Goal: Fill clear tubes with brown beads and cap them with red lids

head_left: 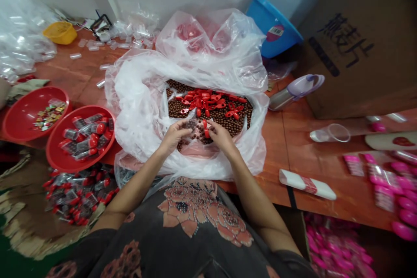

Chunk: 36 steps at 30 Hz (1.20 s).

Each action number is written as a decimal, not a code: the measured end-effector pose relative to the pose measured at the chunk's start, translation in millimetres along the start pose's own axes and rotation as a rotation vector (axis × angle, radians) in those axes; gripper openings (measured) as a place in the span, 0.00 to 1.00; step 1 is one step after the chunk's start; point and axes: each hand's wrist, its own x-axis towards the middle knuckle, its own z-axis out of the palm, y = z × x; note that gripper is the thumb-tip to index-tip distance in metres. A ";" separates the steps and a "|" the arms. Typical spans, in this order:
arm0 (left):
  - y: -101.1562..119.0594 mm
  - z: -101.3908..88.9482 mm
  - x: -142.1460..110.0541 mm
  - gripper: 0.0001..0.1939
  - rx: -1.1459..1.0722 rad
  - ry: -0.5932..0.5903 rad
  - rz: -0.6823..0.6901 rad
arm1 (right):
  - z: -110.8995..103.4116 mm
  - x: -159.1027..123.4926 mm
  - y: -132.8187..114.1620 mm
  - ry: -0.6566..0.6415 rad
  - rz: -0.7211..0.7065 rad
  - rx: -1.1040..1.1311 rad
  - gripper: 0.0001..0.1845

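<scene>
We read 3 large characters, 燕麦片, on the brown carton [358, 82] at the right; the dark strip beside them carries print too small for us to make out. On the blue basin [260, 13] against the wall we see a dark red sticker with a white barcode panel. The white roll [293, 179] on the worktop [273, 152] has a red band whose marks we cannot read.

Both our forearms reach forward and slant inward, bringing the 2 hands close together, but apart, over the opening of the white plastic bag [130, 87]. The left hand [176, 135] is turned inward, its thumb and fingers pinching a clear container [191, 126]; its contents are blurred to us. The right hand [222, 135] has its thumb and forefinger closed on a red cap [206, 129], just beside the container.

Beneath and beyond the hands, brown balls [233, 125] fill the bag's middle, with a heap of red pieces [205, 99] on top. To our left, the nearer red bowl [54, 154] holds clear containers with red caps, and the farther red bowl [16, 115] holds small colourful pieces.
</scene>
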 end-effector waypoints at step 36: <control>-7.8 13.8 -13.0 0.23 -0.089 -0.303 -0.132 | -20.3 -39.3 -59.2 0.153 0.033 0.833 0.13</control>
